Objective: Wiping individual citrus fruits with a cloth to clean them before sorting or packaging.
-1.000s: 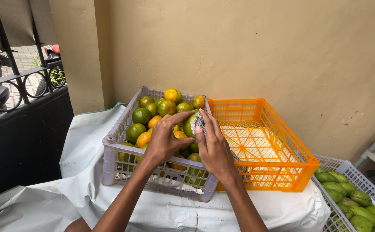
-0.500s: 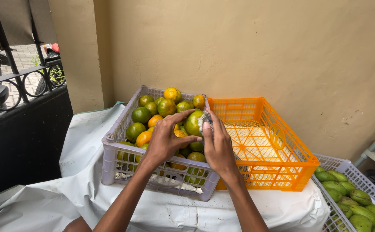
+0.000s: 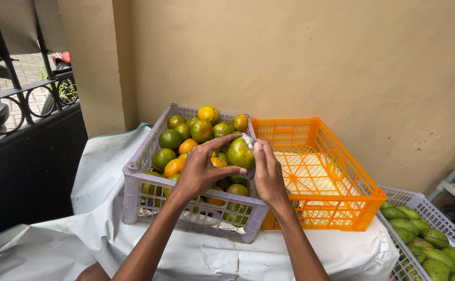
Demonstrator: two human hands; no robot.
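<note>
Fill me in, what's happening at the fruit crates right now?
A person stands at a white-covered table. Their left hand holds a round green citrus fruit above the grey plastic crate heaped with green and orange citrus. Their right hand presses a small crumpled cloth against that fruit. The orange plastic crate beside it holds no fruit, and a grey crate of green mangoes sits lower right.

Soft even daylight, sharp focus

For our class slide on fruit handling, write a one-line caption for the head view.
Left hand holds a green orange over a grey crate while right hand rubs it with a cloth.
</note>
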